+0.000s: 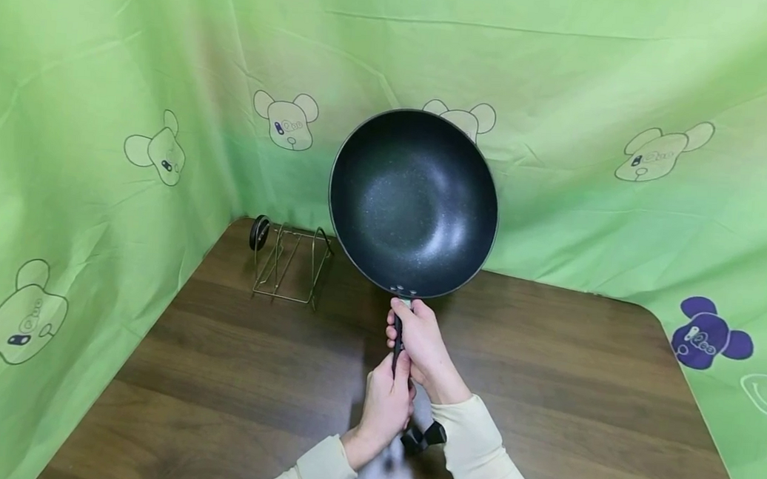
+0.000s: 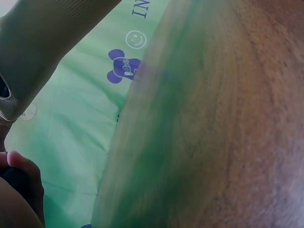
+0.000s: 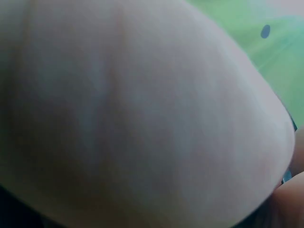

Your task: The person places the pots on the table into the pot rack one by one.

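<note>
A black wok is held up over the table, tilted so its dark inside faces me, with rivets near the rim by the handle. My right hand grips the black handle close to the pan. Just below it, my left hand holds the handle's lower end, thumb pointing up along it. In the left wrist view, curled fingers wrap a dark piece of the handle at the lower left. Blurred skin of my right hand fills most of the right wrist view and hides its grip.
A wire rack with a black round knob-like piece stands at the table's back left corner. Green cloth printed with bear heads hangs behind and beside the brown wooden table.
</note>
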### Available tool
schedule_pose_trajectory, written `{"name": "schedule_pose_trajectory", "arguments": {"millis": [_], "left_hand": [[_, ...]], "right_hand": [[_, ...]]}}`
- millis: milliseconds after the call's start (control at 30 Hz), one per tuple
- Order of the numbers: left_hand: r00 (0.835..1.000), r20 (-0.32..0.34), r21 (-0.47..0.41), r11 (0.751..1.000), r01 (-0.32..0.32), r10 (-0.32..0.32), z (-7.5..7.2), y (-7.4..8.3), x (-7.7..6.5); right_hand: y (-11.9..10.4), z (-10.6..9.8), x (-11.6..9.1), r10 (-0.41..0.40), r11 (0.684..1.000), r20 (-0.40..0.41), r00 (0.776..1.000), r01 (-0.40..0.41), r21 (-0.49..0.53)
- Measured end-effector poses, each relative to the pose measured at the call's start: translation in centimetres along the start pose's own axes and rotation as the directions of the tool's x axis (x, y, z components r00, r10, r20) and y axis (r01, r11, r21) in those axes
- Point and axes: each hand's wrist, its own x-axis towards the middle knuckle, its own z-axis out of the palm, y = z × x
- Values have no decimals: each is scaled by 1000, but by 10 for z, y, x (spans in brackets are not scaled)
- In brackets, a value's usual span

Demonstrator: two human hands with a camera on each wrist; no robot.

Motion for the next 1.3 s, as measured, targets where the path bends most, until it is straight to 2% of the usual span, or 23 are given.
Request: {"name": "schedule_pose_trajectory", "arguments": {"millis": [67,133,233,367,467,867,1100,1300], "left_hand": [[1000,-15,6,1000,-15,15,1,8,-2],[999,-33,23,999,-38,38,1,9,-3],[992,-64,85,991,-101,107,1,9,-2],[975,-82,162,968,-193,208,0,-2,3],[967,-89,190,957,-218,238,-1,-3,4],[963,-91,242,944,-224,252,-3,0,4],[968,-79,262,942,-209,237,-4,1,4],[962,-79,247,940,-237,263,-5,-3,5]], "right_hand": [[-1,1,0,-3,1000,-2,1000,3,-5],[-1,2,-1,-10,1000,-2,1000,10,-15],[-2,2,-2,-18,999,-6,1000,18,-31],[-4,2,-2,-38,997,-15,999,37,-65],[-4,3,-2,-53,996,-25,998,51,-79],[-4,7,-4,-76,991,-75,994,67,-115],[-5,8,-6,-86,994,-105,991,78,-78],[-5,9,-8,-109,993,-108,988,104,-49]]}}
